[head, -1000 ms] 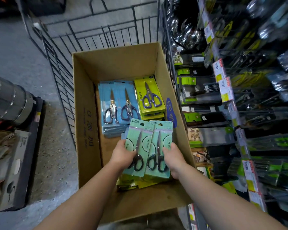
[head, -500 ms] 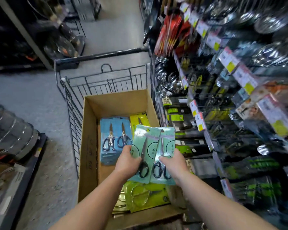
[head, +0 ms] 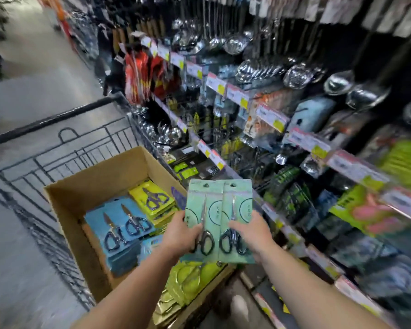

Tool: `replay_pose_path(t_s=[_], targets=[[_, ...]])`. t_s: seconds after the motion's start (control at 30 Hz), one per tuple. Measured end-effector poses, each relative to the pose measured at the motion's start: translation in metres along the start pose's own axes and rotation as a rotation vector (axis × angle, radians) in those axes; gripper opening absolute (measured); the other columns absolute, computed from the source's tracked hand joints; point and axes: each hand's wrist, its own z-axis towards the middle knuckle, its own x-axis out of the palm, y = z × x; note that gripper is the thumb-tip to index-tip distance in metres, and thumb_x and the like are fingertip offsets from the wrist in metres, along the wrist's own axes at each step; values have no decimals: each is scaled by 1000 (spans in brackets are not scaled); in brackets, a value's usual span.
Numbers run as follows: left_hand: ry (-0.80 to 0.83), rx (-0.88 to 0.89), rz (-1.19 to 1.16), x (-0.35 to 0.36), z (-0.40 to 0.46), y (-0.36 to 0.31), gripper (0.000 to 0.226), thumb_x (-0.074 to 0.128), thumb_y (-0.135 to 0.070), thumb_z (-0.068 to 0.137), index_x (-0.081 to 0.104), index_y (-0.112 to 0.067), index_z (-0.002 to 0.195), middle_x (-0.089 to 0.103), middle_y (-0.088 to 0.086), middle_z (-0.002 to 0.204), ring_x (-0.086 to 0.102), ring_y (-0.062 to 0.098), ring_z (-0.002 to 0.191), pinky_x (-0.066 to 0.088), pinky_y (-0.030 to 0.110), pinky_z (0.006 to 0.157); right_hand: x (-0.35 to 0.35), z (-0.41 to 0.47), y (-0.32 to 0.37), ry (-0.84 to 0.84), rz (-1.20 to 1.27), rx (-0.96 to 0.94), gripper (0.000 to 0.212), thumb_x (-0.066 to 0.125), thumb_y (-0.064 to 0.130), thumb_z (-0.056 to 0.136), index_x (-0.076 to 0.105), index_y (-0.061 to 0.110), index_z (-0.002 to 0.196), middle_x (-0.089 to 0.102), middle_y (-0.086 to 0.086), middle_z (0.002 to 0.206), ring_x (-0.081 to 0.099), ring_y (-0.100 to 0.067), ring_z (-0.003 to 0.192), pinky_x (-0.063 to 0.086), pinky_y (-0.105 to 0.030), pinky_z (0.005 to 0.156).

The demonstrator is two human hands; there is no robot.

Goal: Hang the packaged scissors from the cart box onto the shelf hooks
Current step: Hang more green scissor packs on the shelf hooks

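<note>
My left hand [head: 180,236] grips a stack of mint-green scissor packs [head: 201,210] and my right hand [head: 252,233] grips a second such stack [head: 239,205] beside it. Both stacks are held upright, side by side, above the right side of the cardboard box [head: 81,193] in the wire cart. Inside the box lie blue scissor packs [head: 121,224], yellow-green packs [head: 152,200] and gold-green packs [head: 183,283]. The shelf hooks with price tags [head: 237,96] run along the right.
The black wire cart [head: 64,148] with its handle bar [head: 57,117] stands against the shelving. Ladles and strainers [head: 235,43] hang high on the shelf, red packs [head: 140,74] further back. Grey aisle floor [head: 33,67] lies to the left.
Both hands have lifted the mint-green packs up out of the box and toward the shelf. The view has swung up and right, so more of the shelving shows.
</note>
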Motion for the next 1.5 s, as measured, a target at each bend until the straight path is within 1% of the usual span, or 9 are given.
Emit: replay_pose_path(t_s=[0.1, 0.27, 0.37, 0.53, 0.77, 0.97, 1.27, 1.4, 1.5], targets=[[104, 81, -16, 18, -15, -8, 22, 70, -18, 88, 55, -24, 102, 70, -4, 96, 66, 11, 82, 49, 24, 66, -28, -40, -8, -100, 127, 38, 27, 73, 18, 85, 55, 21, 104, 64, 5, 104, 58, -17, 94, 45, -29, 83], [267, 185, 64, 65, -44, -29, 26, 72, -26, 87, 55, -24, 108, 69, -5, 99, 67, 15, 90, 57, 38, 82, -76, -88, -48, -268, 275, 123, 79, 70, 27, 90, 25, 13, 153, 31, -6, 157, 34, -28, 141, 35, -41, 111], [380, 271, 118, 104, -73, -44, 23, 69, -21, 91, 49, -33, 94, 62, -13, 88, 62, 11, 85, 52, 29, 74, -110, -121, -80, -388, 343, 152, 86, 70, 28, 90, 16, 12, 156, 22, -6, 161, 26, -28, 146, 30, -43, 116], [525, 352, 210, 176, -134, -56, 33, 74, -23, 87, 52, -19, 112, 66, -7, 92, 65, 12, 82, 56, 29, 67, -163, -187, -141, -543, 433, 202, 87, 68, 28, 91, 13, 10, 156, 19, -7, 162, 24, -28, 147, 29, -42, 114], [733, 500, 310, 290, -265, -49, 28, 75, -20, 84, 59, -23, 106, 68, -9, 90, 61, 1, 78, 46, 16, 61, -239, -307, -249, -780, 557, 310, 89, 72, 26, 88, 16, 7, 155, 27, -11, 159, 31, -31, 144, 31, -41, 115], [882, 567, 374, 376, -381, -34, 33, 77, -20, 82, 64, -16, 112, 72, -2, 102, 67, 13, 90, 54, 29, 84, -293, -410, -331, -949, 643, 366, 82, 71, 25, 89, 23, 4, 152, 32, -11, 155, 36, -30, 139, 36, -38, 108], [1075, 650, 520, 445, -502, -18, 67, 72, -25, 89, 38, -13, 146, 47, 1, 144, 48, 25, 131, 39, 38, 111, -329, -509, -417, -1102, 765, 473, 46, 76, 17, 83, 52, 2, 119, 66, -6, 115, 65, -22, 96, 55, -39, 84], [1126, 638, 559, 469, -518, -12, 64, 73, -26, 87, 40, -18, 142, 52, -2, 139, 52, 24, 126, 41, 44, 110, -336, -524, -438, -1106, 831, 500, 38, 74, 15, 85, 52, 6, 115, 70, -8, 105, 68, -17, 79, 55, -30, 63], [1165, 625, 581, 490, -529, -10, 53, 73, -23, 88, 45, -19, 132, 54, -8, 130, 55, 19, 114, 43, 39, 106, -345, -529, -456, -1133, 873, 527, 40, 72, 14, 87, 50, 6, 119, 63, -8, 123, 59, -10, 86, 48, -22, 75]])
